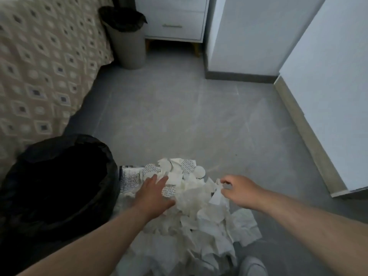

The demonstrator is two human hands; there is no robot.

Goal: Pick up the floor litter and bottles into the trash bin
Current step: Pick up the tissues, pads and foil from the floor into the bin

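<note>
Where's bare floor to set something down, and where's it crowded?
Bare floor runs from the litter pile up to the grey bin and nightstand, between the bed and the white cabinet. Crowded: the pile itself, tight against the black-bagged bin, left hand resting on it, right hand pinching a scrap.

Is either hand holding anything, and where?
The right hand pinches a white paper scrap by its top edge; the left hand rests flat on the pile.
</note>
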